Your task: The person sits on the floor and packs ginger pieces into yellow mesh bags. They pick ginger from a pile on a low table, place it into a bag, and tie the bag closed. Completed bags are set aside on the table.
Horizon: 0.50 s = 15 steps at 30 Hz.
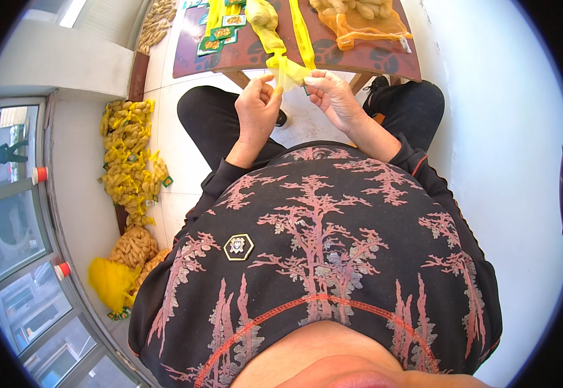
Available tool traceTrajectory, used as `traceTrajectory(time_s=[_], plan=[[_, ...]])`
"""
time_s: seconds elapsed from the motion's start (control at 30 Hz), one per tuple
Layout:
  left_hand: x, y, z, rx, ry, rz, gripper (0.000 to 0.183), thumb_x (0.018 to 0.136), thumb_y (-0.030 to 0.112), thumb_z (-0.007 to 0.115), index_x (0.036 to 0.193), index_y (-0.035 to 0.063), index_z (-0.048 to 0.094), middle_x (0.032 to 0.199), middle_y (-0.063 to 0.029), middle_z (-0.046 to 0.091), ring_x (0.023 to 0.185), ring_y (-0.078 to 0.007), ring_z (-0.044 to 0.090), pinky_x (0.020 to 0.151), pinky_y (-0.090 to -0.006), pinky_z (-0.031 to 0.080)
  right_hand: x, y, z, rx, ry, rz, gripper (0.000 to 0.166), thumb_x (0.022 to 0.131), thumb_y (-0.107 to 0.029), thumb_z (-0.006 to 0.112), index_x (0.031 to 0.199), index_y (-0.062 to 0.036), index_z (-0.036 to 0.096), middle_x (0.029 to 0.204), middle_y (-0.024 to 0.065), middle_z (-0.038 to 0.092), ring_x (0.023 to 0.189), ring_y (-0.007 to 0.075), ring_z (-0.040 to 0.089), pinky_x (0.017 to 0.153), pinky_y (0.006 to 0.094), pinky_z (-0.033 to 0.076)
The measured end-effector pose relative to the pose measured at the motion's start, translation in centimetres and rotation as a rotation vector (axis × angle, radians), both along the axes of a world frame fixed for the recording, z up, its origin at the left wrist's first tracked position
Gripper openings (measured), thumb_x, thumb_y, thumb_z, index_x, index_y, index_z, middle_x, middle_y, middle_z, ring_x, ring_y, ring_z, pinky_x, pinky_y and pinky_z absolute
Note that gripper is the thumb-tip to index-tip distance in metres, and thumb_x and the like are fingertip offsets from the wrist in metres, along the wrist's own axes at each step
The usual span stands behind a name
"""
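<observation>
My left hand [257, 109] and my right hand [332, 97] are held up just past the near edge of the table [344, 58]. Between them stretches the end of a yellow mesh net bag [291, 72]. Its upper part lies on the table with pale, knobbly root-like pieces [263, 17] inside. My right thumb and fingers pinch the net's end, while my left fingertips touch its thin, spread mesh. A strip of yellow netting [302, 36] runs down beside it. Empty yellow nets with green picture tags [211, 44] lie further left on the table.
An orange mesh sack [373, 26] with loose tan pieces is on the table's right. Filled yellow net bags [131, 155] are heaped along the left wall, with fuller sacks [133, 247] and a bundle of yellow nets [111, 281] nearer. More loose pieces [155, 24] lie beyond the table's left side.
</observation>
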<state>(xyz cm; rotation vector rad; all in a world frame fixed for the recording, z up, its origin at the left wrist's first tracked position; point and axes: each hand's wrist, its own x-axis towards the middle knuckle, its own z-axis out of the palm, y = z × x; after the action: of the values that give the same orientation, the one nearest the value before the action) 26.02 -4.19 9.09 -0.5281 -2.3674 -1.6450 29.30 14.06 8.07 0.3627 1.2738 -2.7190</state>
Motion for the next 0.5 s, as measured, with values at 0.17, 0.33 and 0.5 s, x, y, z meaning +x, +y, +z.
traceTrajectory(time_s=[0.17, 0.33, 0.5], plan=[[0.0, -0.1, -1.0, 0.019, -0.121, -0.106, 0.015, 0.084, 0.008, 0.074, 0.082, -0.0031, 0.064, 0.064, -0.0041, 0.054, 0.053, -0.0085, 0.048, 0.051, -0.0261, 0.04, 0.6, -0.6, 1.0, 0.186, 0.026, 0.05, 0.024, 0.087, -0.017, 0.073, 0.106, -0.0089, 0.061, 0.098, 0.0001, 0.066, 0.085, 0.0046, 0.058, 0.074, 0.0192, 0.047], [1.1, -0.3, -0.3, 0.052, -0.09, -0.113, 0.016, 0.082, 0.007, 0.073, 0.079, -0.0025, 0.062, 0.067, -0.0054, 0.053, 0.054, -0.011, 0.049, 0.051, -0.0272, 0.038, 1.1, -0.5, 1.9, 0.474, -0.011, 0.015, 0.033, 0.079, -0.021, 0.079, 0.102, -0.005, 0.062, 0.091, 0.0017, 0.066, 0.079, 0.0074, 0.058, 0.069, 0.0211, 0.046], [1.5, -0.7, 0.2, -0.029, 0.047, -0.093, 0.012, 0.083, 0.004, 0.071, 0.081, -0.0025, 0.061, 0.075, -0.0074, 0.059, 0.059, -0.0141, 0.054, 0.055, -0.0272, 0.041, 1.4, 0.1, 3.2, 0.559, 0.017, 0.074, 0.031, 0.078, -0.02, 0.079, 0.097, -0.003, 0.063, 0.088, 0.0045, 0.067, 0.075, 0.0093, 0.059, 0.066, 0.0226, 0.047]])
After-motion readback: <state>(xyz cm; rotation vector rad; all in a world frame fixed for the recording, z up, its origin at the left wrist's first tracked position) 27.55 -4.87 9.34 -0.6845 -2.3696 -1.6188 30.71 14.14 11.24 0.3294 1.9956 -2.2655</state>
